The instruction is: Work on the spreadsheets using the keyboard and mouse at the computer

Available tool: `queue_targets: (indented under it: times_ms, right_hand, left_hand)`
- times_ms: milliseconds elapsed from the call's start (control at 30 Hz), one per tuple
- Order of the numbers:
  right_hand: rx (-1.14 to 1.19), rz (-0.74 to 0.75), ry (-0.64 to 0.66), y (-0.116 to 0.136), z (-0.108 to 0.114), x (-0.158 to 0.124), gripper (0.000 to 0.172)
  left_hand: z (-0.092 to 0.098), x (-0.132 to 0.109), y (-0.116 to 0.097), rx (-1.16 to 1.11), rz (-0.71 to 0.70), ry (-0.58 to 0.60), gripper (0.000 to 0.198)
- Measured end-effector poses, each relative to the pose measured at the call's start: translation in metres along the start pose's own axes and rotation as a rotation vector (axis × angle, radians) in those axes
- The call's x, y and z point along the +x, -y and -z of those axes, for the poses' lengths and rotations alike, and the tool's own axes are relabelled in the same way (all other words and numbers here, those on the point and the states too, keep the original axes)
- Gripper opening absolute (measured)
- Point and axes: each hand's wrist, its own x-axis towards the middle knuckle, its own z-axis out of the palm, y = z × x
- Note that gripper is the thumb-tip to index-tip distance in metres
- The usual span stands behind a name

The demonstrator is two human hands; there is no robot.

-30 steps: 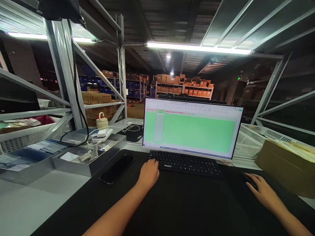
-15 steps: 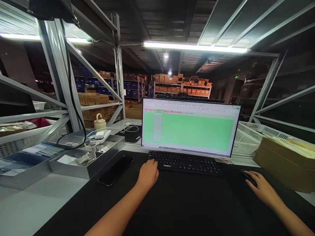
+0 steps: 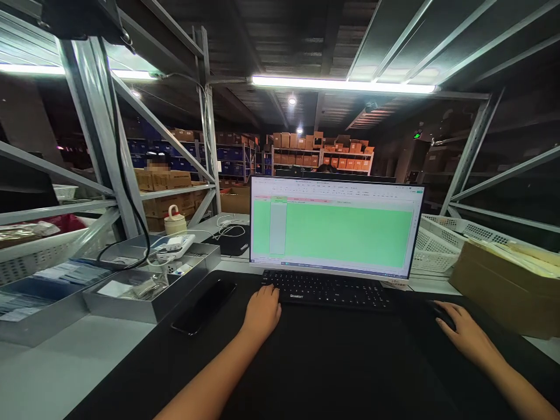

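My left hand (image 3: 262, 310) rests on the left end of the black keyboard (image 3: 328, 290), its fingers slightly bent over the keys and holding nothing. At the right, my right hand (image 3: 466, 329) lies over a black mouse (image 3: 443, 315), with the fingers around it. Behind the keyboard stands a monitor (image 3: 345, 236) showing a mostly green spreadsheet with one pale column outlined. A black phone (image 3: 205, 306) lies on the dark desk mat (image 3: 332, 367), left of my left hand.
Metal trays (image 3: 126, 303) with papers and small packets stand at the left, near a cream bottle (image 3: 175, 221). An open cardboard box (image 3: 503, 289) and white baskets (image 3: 435, 251) are at the right. Metal posts frame the desk; a person's head (image 3: 158, 162) shows behind boxes.
The view has shifted slightly, moving the scene a little to the left. Both hands keep their places on the keyboard and mouse.
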Motion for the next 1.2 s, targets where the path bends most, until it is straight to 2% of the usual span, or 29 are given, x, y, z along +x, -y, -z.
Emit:
queue_targets:
  times_ms: [233, 500, 1200]
  right_hand:
    - [0.005, -0.009, -0.021, 0.002, 0.0, 0.0, 0.058]
    - [-0.005, -0.016, -0.014, 0.004, 0.001, -0.001, 0.058]
    - [-0.05, -0.014, -0.011, -0.007, -0.007, 0.002, 0.056]
  left_hand:
    - [-0.002, 0.0, 0.002, -0.002, -0.008, -0.009, 0.041]
    - [0.005, -0.002, -0.001, 0.026, -0.001, 0.0, 0.041]
    - [0.001, 0.0, 0.0, 0.023, -0.011, -0.015, 0.04]
